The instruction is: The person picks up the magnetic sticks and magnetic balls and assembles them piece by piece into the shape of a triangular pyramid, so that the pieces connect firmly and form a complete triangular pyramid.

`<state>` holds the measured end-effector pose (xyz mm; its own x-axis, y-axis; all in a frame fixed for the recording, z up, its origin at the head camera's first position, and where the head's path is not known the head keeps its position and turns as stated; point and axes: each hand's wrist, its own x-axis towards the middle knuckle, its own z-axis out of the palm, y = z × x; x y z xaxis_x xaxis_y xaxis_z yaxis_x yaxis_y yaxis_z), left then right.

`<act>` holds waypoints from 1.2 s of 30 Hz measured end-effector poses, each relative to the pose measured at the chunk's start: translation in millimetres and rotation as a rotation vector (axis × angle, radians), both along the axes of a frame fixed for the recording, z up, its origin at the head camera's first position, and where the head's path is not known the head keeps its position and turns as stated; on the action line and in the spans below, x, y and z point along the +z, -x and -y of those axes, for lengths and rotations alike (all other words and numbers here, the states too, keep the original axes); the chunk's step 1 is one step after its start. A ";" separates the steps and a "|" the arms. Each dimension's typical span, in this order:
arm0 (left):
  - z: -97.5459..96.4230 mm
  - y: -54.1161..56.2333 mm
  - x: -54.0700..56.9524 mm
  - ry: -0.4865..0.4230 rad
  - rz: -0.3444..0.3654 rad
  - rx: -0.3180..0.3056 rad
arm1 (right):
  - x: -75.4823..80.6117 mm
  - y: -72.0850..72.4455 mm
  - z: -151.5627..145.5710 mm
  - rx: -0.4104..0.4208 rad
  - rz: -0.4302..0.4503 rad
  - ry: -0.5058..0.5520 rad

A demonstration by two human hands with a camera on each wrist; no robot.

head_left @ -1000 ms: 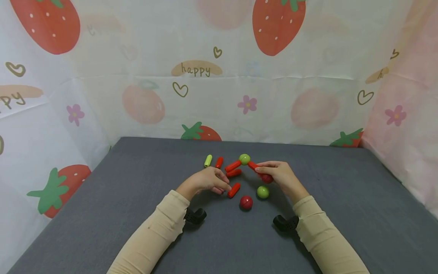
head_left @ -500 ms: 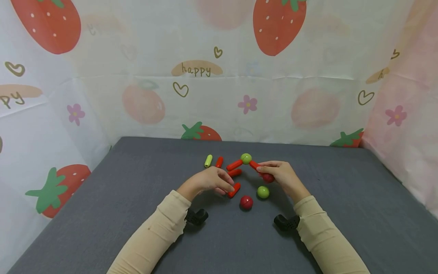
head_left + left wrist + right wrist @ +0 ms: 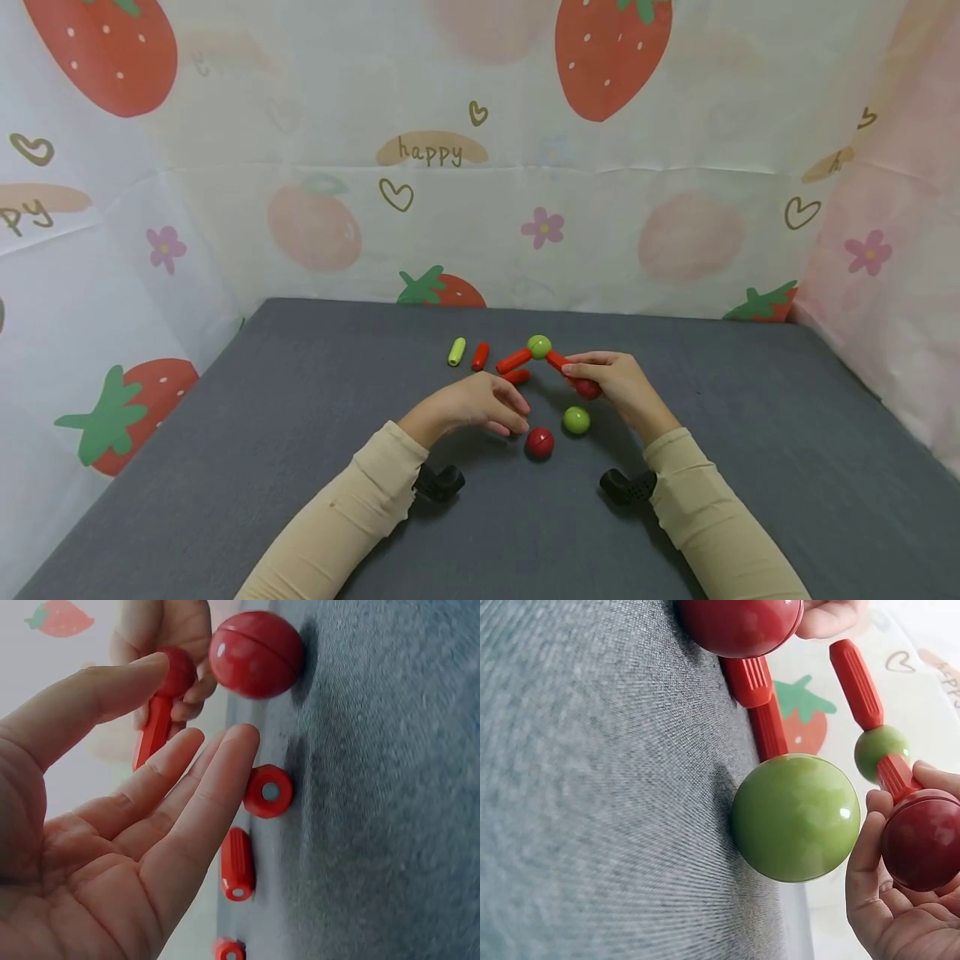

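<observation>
My right hand pinches a red ribbed rod, which has a red ball on its near end. From its far end a green ball joins a second red rod, so the held pieces form a bent chain. My left hand holds nothing; its fingers reach toward a loose red ball. The left wrist view shows thumb and fingers apart, beside a red rod with a grey disc in its end. That rod is hidden under the hand in the head view.
A loose green ball sits between the hands. Beyond the left hand lie a red rod, another red rod and a yellow-green rod. The grey table ends at a printed curtain.
My left hand has moved right, over the near red rod and up to the loose red ball. The chain in my right hand shifted slightly right, then stayed still.
</observation>
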<state>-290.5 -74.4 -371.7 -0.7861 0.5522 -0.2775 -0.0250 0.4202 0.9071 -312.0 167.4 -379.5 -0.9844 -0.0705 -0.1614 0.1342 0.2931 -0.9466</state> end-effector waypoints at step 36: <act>-6.5 3.7 -13.3 0.084 -0.081 0.083 | -4.4 0.9 0.3 0.008 -0.020 -0.006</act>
<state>-294.2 -67.9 -385.0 -0.8500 0.4613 -0.2543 0.0084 0.4946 0.8691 -312.9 167.1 -383.9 -0.9867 -0.0777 -0.1424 0.1131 0.3003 -0.9471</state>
